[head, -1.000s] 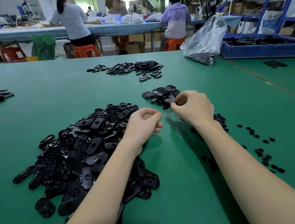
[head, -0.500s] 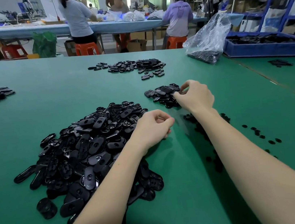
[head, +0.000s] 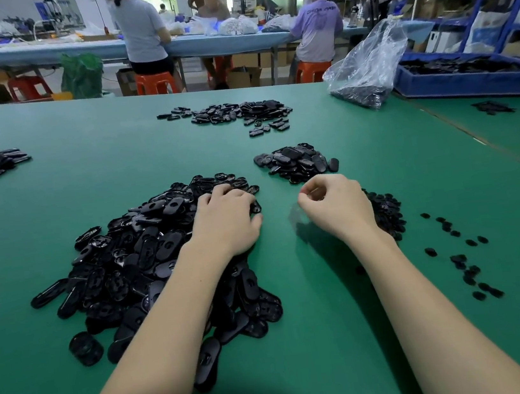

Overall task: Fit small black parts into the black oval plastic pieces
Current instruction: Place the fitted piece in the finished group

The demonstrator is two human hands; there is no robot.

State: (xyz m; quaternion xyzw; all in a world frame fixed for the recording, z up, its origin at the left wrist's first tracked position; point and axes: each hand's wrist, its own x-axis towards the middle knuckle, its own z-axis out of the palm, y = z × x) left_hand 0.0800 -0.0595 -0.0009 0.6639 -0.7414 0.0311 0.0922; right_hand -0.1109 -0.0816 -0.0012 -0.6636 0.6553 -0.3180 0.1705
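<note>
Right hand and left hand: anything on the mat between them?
No. In the head view, only bare green mat separates the left hand, resting on the big oval-piece pile, from the right hand.

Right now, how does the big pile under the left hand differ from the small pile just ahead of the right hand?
The big pile is far larger and nearer; the small pile lies farther back. The left hand rests on the big pile; nothing touches the small one. Both are black oval pieces.
</note>
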